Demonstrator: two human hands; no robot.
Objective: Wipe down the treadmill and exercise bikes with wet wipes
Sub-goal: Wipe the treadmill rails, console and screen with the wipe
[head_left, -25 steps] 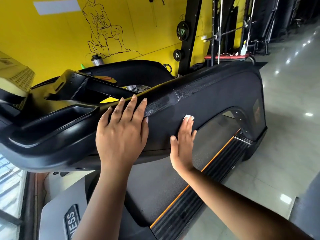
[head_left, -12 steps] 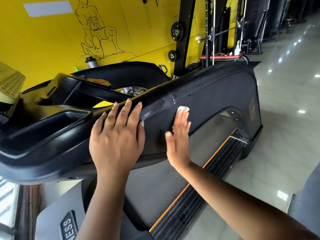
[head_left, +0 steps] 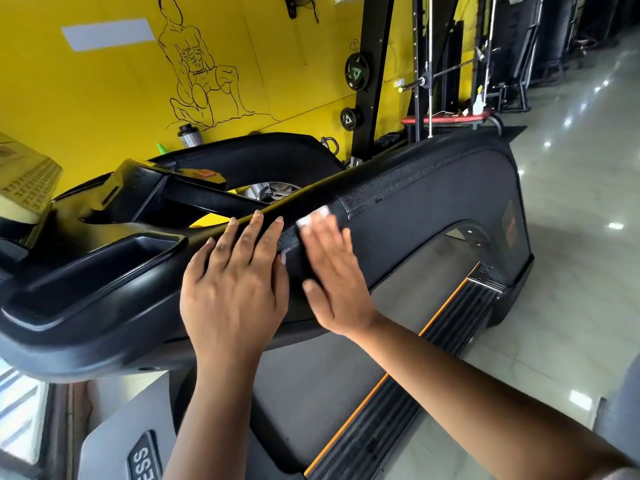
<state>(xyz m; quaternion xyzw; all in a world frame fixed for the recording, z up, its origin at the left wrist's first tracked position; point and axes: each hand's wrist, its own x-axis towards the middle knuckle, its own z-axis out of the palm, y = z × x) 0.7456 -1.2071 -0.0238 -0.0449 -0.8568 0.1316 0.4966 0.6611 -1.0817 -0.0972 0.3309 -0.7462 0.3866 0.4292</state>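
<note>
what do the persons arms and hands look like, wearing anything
The left forearm and right forearm are bare as far as the frame shows: no sleeves, watch or bracelet. No gloves. The left hand shows no rings, and its nails look unpainted. The right hand is motion-blurred, so rings or nail details cannot be told there.

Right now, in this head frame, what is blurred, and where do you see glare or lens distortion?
Head view: the right hand and the wet wipe it presses are motion-blurred, while the left hand on the treadmill rail is sharp; white glare spots dot the glossy floor; the wide lens tilts and bows the rack uprights.
</note>
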